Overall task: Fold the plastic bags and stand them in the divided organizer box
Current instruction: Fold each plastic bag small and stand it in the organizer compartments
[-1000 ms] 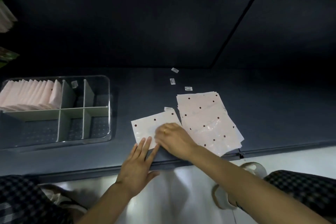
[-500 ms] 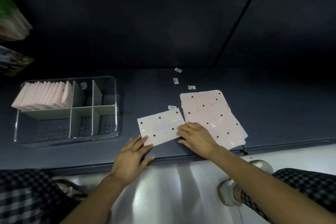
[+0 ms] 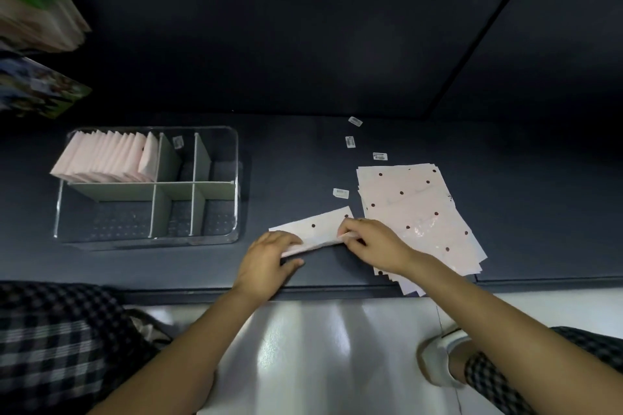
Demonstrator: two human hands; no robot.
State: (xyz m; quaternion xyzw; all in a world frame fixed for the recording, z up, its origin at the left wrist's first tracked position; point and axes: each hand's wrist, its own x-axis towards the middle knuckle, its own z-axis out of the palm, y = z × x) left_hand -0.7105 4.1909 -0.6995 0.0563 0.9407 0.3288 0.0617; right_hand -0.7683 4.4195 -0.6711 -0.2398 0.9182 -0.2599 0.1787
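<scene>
The plastic bag [image 3: 315, 229] being folded lies on the dark bench [image 3: 303, 172] between the two hands, pale pink with dark dots, its near edge lifted and turned over toward the far edge. The left hand [image 3: 266, 258] pinches the left end of that lifted edge, thumb under and fingers curled over the top. The right hand [image 3: 374, 242] pinches the right end in the same way, so both are clamped on the one bag, well apart along its length.

By its look the bag is thin, light and limp, probably slick against itself. It should crease easily but may spring open or slide askew if released early. The sensible hold seems to be at the two ends of the fold, as now, with a press along the crease afterwards.

Just right of the right hand, and partly under its wrist, lies the fanned stack of unfolded bags [image 3: 418, 212], overhanging the near edge of the bench. Beyond the hands, a few small white labels [image 3: 340, 193] are scattered on the bench.

Well to the left of the left hand and further back stands the clear organizer box [image 3: 232, 152] with grey-green dividers. Its far-left compartment holds a row of folded bags [image 3: 108, 158] standing on edge; the other compartments look unfilled, apart from one small label in the far-middle section.
</scene>
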